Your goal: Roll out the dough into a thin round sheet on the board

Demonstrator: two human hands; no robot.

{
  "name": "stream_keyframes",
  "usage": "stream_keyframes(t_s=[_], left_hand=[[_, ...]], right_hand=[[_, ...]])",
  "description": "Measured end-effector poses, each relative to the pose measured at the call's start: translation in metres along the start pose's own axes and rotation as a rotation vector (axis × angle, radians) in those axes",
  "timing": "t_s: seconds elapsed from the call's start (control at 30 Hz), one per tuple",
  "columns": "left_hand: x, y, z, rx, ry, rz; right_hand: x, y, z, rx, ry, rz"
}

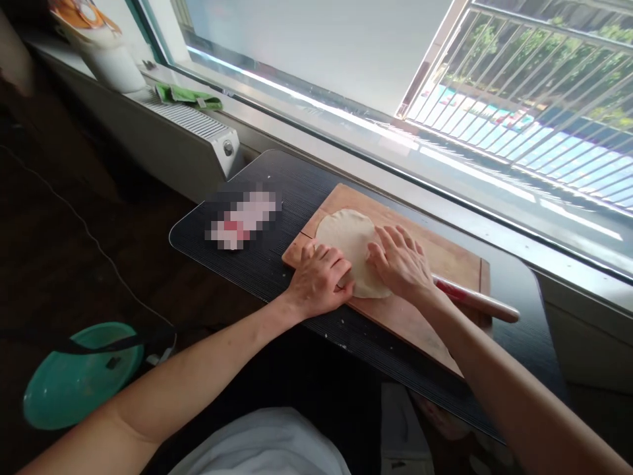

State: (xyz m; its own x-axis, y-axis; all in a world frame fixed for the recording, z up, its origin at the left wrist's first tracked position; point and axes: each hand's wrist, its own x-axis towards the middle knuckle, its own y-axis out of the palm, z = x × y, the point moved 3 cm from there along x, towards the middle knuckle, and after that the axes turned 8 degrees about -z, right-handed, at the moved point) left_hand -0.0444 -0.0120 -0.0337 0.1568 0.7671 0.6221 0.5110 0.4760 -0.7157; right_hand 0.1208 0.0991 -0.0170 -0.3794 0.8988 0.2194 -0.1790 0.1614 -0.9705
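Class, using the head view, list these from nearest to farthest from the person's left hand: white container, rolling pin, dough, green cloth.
1. Dough: under the left hand.
2. Rolling pin: right side, past the right hand.
3. Green cloth: upper left, on the radiator.
4. White container: farther left, past the cloth.

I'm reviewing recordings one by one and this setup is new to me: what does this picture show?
No machine: just a person's bare left hand and bare right hand, seen by one head-worn camera looking forward and down. On a black table lies a rectangular wooden board bearing a flat, roundish sheet of pale dough. The left hand, fingers curled, is at the dough's edge; the right rests on it, fingers spread. A wooden rolling pin with a red section shows beyond the right forearm. A pale-and-red thing left of the board is pixelated beyond recognition.
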Motion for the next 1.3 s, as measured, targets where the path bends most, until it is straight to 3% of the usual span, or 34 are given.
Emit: stream_keyframes(t_s=[0.17, 0.23, 0.33, 0.4, 0.57, 0.67, 0.83, 1.03, 1.1, 1.2, 1.3], left_hand=[[0.0, 0.0, 0.0, 0.003, -0.007, 0.011], [0.0, -0.001, 0.0, 0.009, -0.004, 0.004], [-0.001, -0.001, -0.001, 0.012, 0.006, -0.01], [-0.001, -0.001, -0.001, 0.006, 0.014, -0.012], [-0.001, -0.001, 0.0, 0.012, 0.018, -0.016], [-0.001, -0.002, -0.001, 0.014, 0.026, -0.013], [-0.001, -0.002, -0.002, 0.02, 0.033, -0.01], [-0.001, -0.003, -0.002, 0.049, 0.044, -0.009], [-0.001, -0.003, -0.002, 0.047, 0.04, -0.006], [0.0, -0.002, -0.002, 0.04, 0.04, 0.0], [-0.001, -0.003, -0.003, 0.047, 0.042, -0.001]], right_hand=[[0.031, -0.002, -0.011, -0.058, 0.079, 0.01], [0.036, -0.004, -0.012, -0.074, 0.04, 0.062], [0.011, -0.005, -0.001, -0.069, -0.083, 0.098], [-0.004, -0.006, 0.004, -0.074, -0.037, 0.027], [0.026, -0.005, -0.007, -0.029, 0.148, -0.114], [0.025, -0.004, -0.008, 0.023, 0.2, -0.077], [-0.017, -0.005, 0.012, -0.016, 0.01, -0.114], [0.027, -0.005, -0.006, -0.011, 0.244, -0.034], [0.014, -0.008, 0.001, 0.014, 0.196, 0.007], [-0.016, -0.011, 0.017, -0.001, 0.022, -0.038], [-0.004, -0.01, 0.012, -0.008, 0.121, -0.044]])
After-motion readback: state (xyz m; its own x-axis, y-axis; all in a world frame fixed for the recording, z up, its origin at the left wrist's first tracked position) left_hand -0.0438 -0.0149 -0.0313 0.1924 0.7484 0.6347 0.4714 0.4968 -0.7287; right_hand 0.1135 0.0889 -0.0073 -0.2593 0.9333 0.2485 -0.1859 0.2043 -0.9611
